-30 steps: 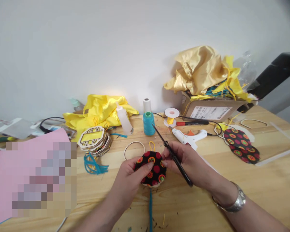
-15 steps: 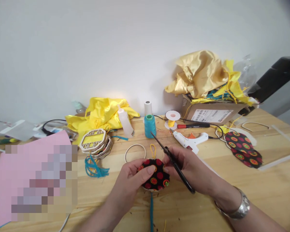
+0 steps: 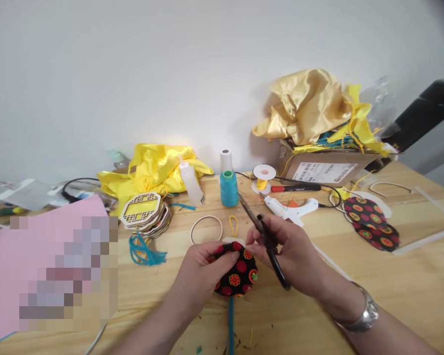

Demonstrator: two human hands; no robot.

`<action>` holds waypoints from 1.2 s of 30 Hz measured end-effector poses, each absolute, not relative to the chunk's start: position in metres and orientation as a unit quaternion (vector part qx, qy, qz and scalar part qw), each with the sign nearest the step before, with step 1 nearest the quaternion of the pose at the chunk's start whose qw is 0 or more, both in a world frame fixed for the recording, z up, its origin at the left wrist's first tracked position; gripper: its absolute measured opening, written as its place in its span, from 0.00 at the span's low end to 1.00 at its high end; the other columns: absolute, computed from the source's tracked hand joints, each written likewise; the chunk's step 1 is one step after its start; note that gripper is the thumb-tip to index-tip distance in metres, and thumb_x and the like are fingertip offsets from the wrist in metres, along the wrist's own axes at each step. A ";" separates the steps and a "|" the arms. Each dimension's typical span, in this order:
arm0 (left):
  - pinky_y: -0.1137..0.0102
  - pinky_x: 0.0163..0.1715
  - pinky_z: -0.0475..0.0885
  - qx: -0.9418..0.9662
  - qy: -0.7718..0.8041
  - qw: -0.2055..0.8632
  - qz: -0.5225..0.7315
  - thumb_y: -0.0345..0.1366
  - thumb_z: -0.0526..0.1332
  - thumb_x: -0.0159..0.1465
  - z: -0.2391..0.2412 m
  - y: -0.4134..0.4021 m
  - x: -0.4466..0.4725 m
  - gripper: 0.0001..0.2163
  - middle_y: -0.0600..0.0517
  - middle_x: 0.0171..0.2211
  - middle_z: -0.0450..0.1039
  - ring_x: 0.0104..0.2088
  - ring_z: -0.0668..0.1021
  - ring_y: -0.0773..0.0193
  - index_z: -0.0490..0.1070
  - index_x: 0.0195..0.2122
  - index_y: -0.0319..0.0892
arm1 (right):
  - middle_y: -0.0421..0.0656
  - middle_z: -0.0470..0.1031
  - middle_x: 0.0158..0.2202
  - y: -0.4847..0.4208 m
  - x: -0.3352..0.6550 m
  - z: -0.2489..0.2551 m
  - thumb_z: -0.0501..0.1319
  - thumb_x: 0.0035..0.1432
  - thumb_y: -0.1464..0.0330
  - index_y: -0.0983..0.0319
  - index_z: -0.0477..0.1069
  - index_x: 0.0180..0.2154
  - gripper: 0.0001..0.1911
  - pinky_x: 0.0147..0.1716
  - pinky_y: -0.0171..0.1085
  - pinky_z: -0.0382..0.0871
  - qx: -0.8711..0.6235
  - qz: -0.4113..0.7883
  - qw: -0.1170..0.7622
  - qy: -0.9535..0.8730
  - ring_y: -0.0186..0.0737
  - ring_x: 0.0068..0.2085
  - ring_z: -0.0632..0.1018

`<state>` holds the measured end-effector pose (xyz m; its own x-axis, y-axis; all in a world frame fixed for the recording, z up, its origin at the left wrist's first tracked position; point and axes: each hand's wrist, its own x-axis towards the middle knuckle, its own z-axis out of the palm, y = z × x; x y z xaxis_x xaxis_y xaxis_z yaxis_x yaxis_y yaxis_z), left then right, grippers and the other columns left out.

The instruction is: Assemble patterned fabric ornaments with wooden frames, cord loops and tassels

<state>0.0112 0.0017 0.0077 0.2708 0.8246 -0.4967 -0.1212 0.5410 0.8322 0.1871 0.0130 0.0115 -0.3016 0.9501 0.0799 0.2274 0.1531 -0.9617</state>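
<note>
A round piece of black fabric with red dots and flowers (image 3: 240, 273) lies low over the table, gripped at its left by my left hand (image 3: 203, 268), thumb on top. A yellow cord loop (image 3: 233, 226) sticks out beyond its far edge, where a sliver of pale disc (image 3: 234, 240) shows. A teal tassel (image 3: 231, 320) hangs from the near edge. My right hand (image 3: 286, 251) holds dark scissors (image 3: 269, 246), blades pointing away to the upper left, while its thumb and fingertip touch the fabric's right edge. A thin wooden ring (image 3: 206, 217) lies just behind my left hand.
Behind stand a teal thread spool (image 3: 229, 190), a white glue bottle (image 3: 191, 182) and a white glue gun (image 3: 292, 209). Stacked wooden frames (image 3: 142, 209) lie left, near a pink sheet (image 3: 66, 217). More dotted fabric (image 3: 370, 222) and a cardboard box (image 3: 318, 170) are at the right.
The fabric has shifted on the pale disc, whose far edge now shows below the cord loop. My right hand and the scissors have turned slightly. The view has tilted a little.
</note>
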 end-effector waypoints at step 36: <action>0.78 0.13 0.69 0.445 0.526 0.656 0.309 0.40 0.61 0.57 0.010 -0.008 0.018 0.10 0.53 0.18 0.74 0.16 0.78 0.65 0.72 0.26 0.38 | 0.33 0.64 0.25 0.010 0.188 0.007 0.60 0.49 0.78 0.60 0.60 0.28 0.10 0.24 0.28 0.57 -0.434 0.382 0.303 -0.757 0.29 0.26 0.64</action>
